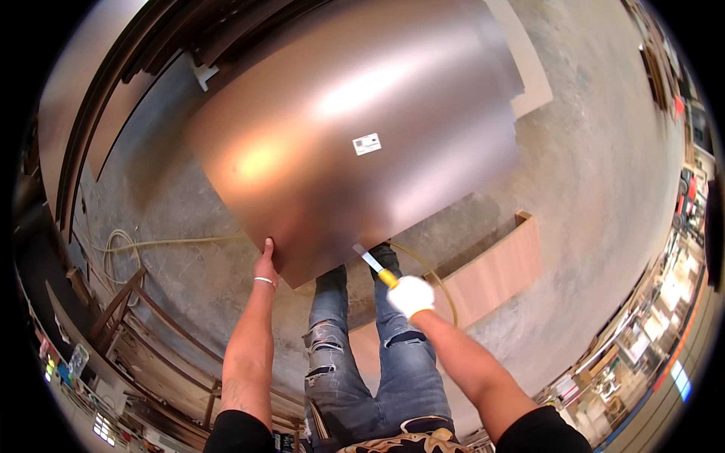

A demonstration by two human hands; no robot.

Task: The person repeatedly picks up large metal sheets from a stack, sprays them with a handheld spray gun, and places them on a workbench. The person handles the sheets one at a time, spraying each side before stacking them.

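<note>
A large, glossy bronze-brown sheet panel (302,189) tilts in front of me, with a small white label (367,144) on its face. My bare left hand (266,264), with a white band at the wrist, grips the panel's near left edge. Its thumb lies on the top face and the fingers are hidden beneath. In a white glove, my right hand (411,295) is closed round the yellow handle of a tool with a flat, narrow metal blade (371,260). The blade points up and left, its tip at the panel's near edge; I cannot tell whether it touches.
A wooden box-like frame (483,283) stands on the concrete floor to the right of my legs. A yellowish hose (181,241) runs across the floor from the left. Dark panels (94,113) lean at far left, above a brown metal frame (170,313). Cluttered shelving (634,343) lines the right.
</note>
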